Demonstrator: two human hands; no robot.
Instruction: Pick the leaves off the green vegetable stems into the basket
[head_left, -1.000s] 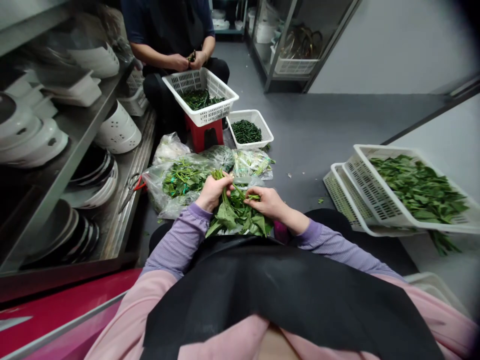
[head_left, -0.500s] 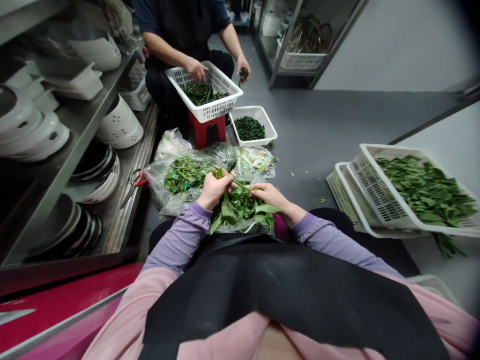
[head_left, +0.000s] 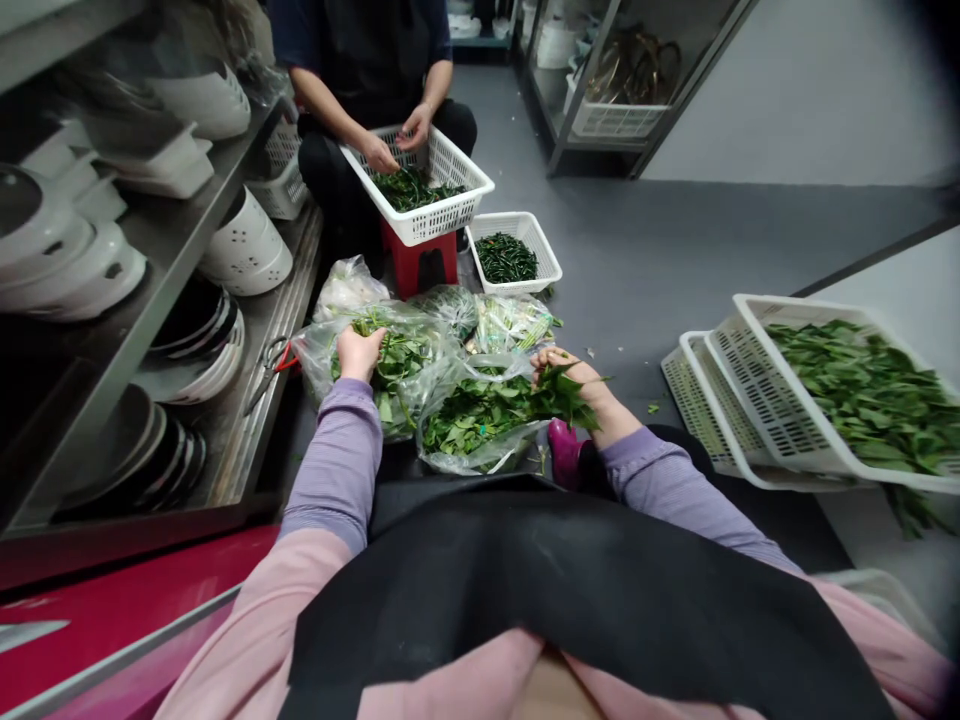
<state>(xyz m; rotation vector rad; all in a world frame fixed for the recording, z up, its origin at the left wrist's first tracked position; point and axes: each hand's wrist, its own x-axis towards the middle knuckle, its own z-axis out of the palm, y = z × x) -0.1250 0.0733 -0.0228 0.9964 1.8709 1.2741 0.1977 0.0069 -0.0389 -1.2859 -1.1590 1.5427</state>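
Note:
My left hand (head_left: 360, 352) is closed around stems of leafy greens, over the left clear plastic bag (head_left: 319, 345). Leaves spread from beside its thumb across that bag. Off to the right, my right hand (head_left: 566, 372) grips a small bunch of leafy greens (head_left: 562, 397), its tips hanging below the fingers. Between the hands lies an open plastic bag (head_left: 487, 460) with loose green leaves (head_left: 476, 412) in it. A person across from me has both hands in a white basket (head_left: 442, 222) of dark green vegetables, which rests on a red stool (head_left: 424, 262).
Another white basket (head_left: 551, 262) holds long dark green vegetables. Stacked baskets (head_left: 787, 415) with leafy greens (head_left: 870, 385) stand at right. Red-handled scissors (head_left: 271, 370) lie on the lower shelf at left, near bowls and plates. More bagged vegetables (head_left: 514, 320) lie ahead.
My hands have moved apart: the left forward and left to the left bag, the right slightly right with a bunch of greens. The other person's right-side hand has moved into the basket.

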